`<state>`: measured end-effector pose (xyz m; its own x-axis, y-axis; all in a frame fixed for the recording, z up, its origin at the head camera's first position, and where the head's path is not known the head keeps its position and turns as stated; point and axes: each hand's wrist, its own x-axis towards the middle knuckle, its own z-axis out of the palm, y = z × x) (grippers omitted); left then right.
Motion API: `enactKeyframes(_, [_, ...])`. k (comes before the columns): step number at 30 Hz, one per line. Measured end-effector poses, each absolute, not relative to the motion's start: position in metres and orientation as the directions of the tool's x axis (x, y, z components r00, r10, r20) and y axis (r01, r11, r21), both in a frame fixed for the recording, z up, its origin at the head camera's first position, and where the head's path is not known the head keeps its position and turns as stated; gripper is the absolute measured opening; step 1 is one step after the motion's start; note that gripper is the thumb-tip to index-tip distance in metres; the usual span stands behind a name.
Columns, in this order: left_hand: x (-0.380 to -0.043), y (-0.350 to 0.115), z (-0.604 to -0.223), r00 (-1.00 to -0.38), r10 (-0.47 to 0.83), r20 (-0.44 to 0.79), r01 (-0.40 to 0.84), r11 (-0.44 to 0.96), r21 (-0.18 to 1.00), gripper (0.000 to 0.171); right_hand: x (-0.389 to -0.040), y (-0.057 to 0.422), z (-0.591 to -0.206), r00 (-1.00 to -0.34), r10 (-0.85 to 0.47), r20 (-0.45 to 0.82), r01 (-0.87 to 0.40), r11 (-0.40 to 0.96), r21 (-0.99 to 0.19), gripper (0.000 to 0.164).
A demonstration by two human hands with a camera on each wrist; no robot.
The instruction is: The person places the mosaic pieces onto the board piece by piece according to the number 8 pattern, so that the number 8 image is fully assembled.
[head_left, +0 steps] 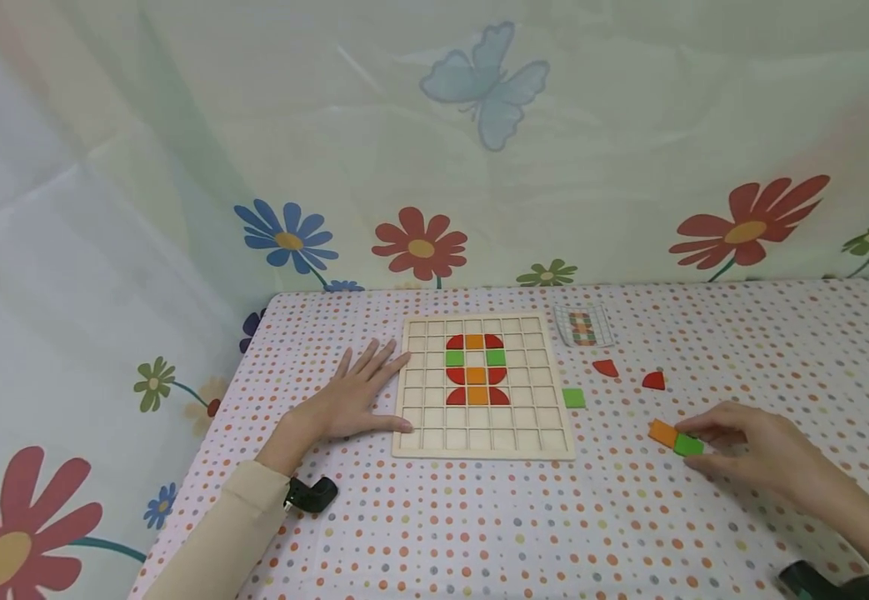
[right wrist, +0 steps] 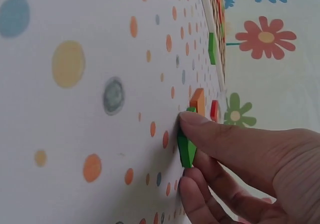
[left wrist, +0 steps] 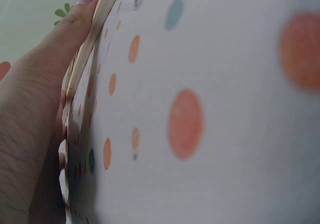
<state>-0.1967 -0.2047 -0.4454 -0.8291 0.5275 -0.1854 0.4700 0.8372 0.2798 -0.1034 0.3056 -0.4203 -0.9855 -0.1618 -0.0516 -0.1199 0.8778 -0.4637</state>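
Note:
My right hand (head_left: 760, 446) pinches a green square tile (head_left: 689, 446) between thumb and fingers, low over the cloth. An orange square tile (head_left: 662, 432) lies against its far left side. Fingers spread, my left hand (head_left: 352, 398) rests at the left edge of a wooden grid board (head_left: 527, 437), thumb and fingertips on its rim. In the board's upper middle, red quarter-round tiles (head_left: 455, 397) flank orange squares (head_left: 476, 395) in three rows. Another row has a green square (head_left: 454, 358) on each side of a bare cell.
Right of the board lie a loose green square (head_left: 573, 398) and two red quarter-rounds, one nearer the board (head_left: 606, 368) and one farther right (head_left: 654, 381). A printed pattern card (head_left: 605, 332) sits behind them. A flowered backdrop (head_left: 614, 167) rises behind the dotted tablecloth (head_left: 479, 533).

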Motion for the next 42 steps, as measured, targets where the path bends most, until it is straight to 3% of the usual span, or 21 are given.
enactKeyframes(7, [-0.195,-0.202,-0.447,-0.822,0.531,-0.203,0.476,0.839,0.264,0.110,-0.101,0.309,-0.423,-0.982,-0.183,-0.053,-0.134,0.862,-0.489,0.034])
enactKeyframes(23, [-0.197,-0.206,-0.446,-0.827,0.531,-0.185,0.479,0.837,0.263,0.109,-0.104,0.300,-0.416,-0.990,-0.139,-0.014,-0.110,0.835,-0.540,0.036])
enactKeyframes(30, [-0.198,-0.206,-0.446,-0.830,0.528,-0.180,0.475,0.839,0.266,0.109,-0.113,0.290,-0.408,-0.981,-0.188,0.056,-0.189,0.825,-0.533,0.035])
enactKeyframes(42, [-0.196,-0.205,-0.446,-0.829,0.527,-0.186,0.473,0.838,0.271,0.108,-0.137,0.217,-0.391,-0.938,-0.324,0.127,-0.327,0.695,-0.640,0.031])
